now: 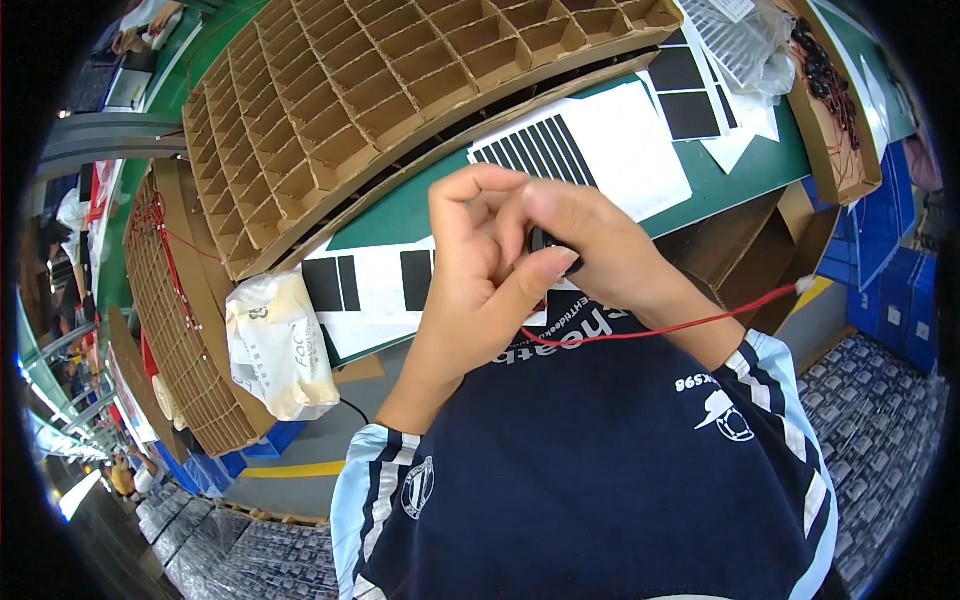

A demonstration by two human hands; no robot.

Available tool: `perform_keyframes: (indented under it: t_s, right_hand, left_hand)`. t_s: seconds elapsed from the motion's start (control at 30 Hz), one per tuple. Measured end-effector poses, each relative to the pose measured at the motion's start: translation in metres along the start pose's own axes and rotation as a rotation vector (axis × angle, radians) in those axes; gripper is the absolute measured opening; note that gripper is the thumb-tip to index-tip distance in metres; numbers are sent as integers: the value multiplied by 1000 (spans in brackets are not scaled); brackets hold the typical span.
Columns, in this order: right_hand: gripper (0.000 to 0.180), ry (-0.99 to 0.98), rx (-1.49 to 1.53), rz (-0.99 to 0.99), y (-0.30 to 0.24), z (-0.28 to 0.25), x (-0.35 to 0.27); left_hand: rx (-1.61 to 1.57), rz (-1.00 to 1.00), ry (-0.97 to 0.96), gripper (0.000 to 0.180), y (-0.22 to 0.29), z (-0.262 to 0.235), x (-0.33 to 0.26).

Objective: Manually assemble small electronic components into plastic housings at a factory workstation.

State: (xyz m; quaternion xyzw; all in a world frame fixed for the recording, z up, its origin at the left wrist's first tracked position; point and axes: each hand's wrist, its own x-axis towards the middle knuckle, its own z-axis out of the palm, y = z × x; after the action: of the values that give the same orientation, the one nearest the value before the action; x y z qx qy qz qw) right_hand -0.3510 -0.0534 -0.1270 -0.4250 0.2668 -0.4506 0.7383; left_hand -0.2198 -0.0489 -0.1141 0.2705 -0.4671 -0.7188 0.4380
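Close together in front of my chest, my left hand (468,255) and my right hand (600,232) are both closed around a small black part (543,243). Fingers cover most of it, so its full shape is hidden. The left thumb presses against it from below, and the right fingers bend over its top. A red wire (650,332) comes out under the hands and runs right across my shirt, ending in a small white connector (805,284). Beyond the fingertips lies a white sheet with black strips (640,150).
A large cardboard divider tray (330,110) covers the far left of the green table (735,175). Left of my arm stands a soft white-and-cream packet (283,345). An open carton (850,180) with black parts and red wires sits far right, beside a clear plastic bag (745,50).
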Motion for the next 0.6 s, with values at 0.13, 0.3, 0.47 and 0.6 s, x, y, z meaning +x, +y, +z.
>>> perform_keyframes:
  t_s: [0.13,0.3,0.47,0.6]
  right_hand:
    - [57,-51,-10,122,-6,-3,0]
    - [47,59,-114,71,1,-9,-1]
    - [37,45,-135,88,-14,2,1]
    - [38,124,-280,-102,3,1,3]
  left_hand:
    - [32,-39,1,55,5,-4,2]
    - [-196,-108,-93,43,-1,-12,6]
    - [-309,-200,205,13,-2,2,10]
    - [-180,-150,196,13,-2,2,9]
